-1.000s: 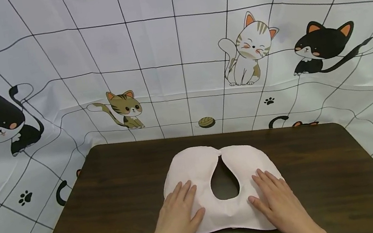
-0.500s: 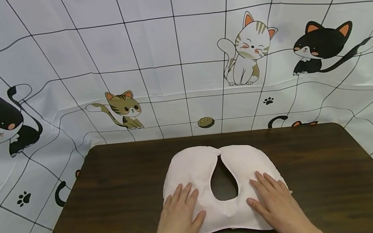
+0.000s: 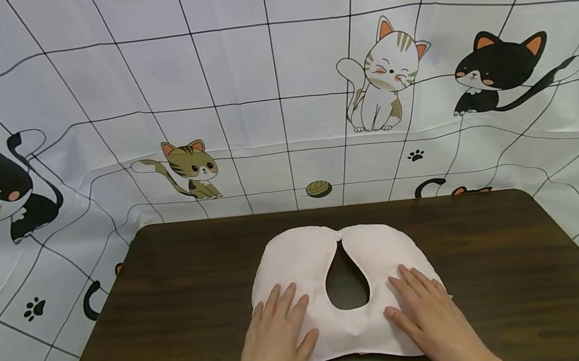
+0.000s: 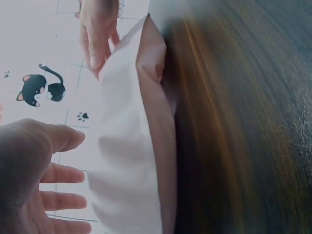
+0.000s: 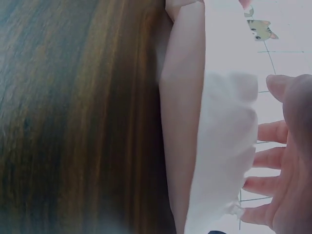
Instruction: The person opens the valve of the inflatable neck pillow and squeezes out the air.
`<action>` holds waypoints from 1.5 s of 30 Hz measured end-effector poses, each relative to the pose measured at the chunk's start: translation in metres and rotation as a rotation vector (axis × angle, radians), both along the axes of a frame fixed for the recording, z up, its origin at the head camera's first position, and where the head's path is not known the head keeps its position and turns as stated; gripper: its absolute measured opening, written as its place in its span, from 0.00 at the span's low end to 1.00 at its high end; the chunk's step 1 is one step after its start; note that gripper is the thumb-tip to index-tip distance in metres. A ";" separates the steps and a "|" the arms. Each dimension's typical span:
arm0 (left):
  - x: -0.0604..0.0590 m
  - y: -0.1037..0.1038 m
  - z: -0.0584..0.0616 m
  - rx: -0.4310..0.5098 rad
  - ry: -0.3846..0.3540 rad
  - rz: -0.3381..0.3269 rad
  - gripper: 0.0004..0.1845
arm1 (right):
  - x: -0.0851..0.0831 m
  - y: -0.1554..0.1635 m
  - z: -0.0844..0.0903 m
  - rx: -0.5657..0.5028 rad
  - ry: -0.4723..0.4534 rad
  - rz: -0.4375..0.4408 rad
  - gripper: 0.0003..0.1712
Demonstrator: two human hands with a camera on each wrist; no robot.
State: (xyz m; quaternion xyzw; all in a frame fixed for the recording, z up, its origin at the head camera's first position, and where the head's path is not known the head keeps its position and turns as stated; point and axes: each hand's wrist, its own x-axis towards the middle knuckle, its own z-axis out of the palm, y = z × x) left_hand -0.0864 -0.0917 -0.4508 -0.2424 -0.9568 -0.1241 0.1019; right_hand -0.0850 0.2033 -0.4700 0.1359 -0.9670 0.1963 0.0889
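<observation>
A pale pink U-shaped neck pillow (image 3: pixel 298 258) lies flat on the dark wooden table, its two ends meeting at the far side around a teardrop opening. My left hand (image 3: pixel 276 347) rests on its near left part, fingers straight and slightly spread. On the near right part lies my right hand (image 3: pixel 434 322), also with fingers extended. In the left wrist view, the pillow's side (image 4: pixel 122 146) stands past my left fingers (image 4: pixel 66 200). The right wrist view has dents in the pillow's cover (image 5: pixel 226 126) near my right fingers (image 5: pixel 268 158).
The brown wood-grain table (image 3: pixel 172 300) has rounded far corners. Behind it and at its sides hangs a white sheet (image 3: pixel 243 68) with black grid lines and printed cartoon cats, paw prints and hearts. A small light tip (image 3: pixel 450 296) sticks out at the pillow's right edge.
My right hand has shifted slightly to the left on the pillow, and the small tip at its right edge has come into sight. My left hand has barely moved.
</observation>
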 end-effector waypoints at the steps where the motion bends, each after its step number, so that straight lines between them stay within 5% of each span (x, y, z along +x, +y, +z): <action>1: 0.001 0.000 0.001 -0.002 0.010 -0.001 0.27 | 0.001 0.000 0.001 -0.005 0.004 0.003 0.31; 8: 0.011 0.000 0.006 -0.014 0.095 -0.010 0.26 | 0.007 0.003 0.002 -0.020 0.042 0.022 0.30; 16: 0.016 -0.002 -0.001 0.000 0.141 -0.019 0.27 | 0.013 0.002 -0.004 -0.026 0.104 0.025 0.38; 45: 0.018 -0.002 -0.020 0.004 0.062 0.010 0.28 | 0.014 0.005 -0.020 0.022 0.100 0.020 0.35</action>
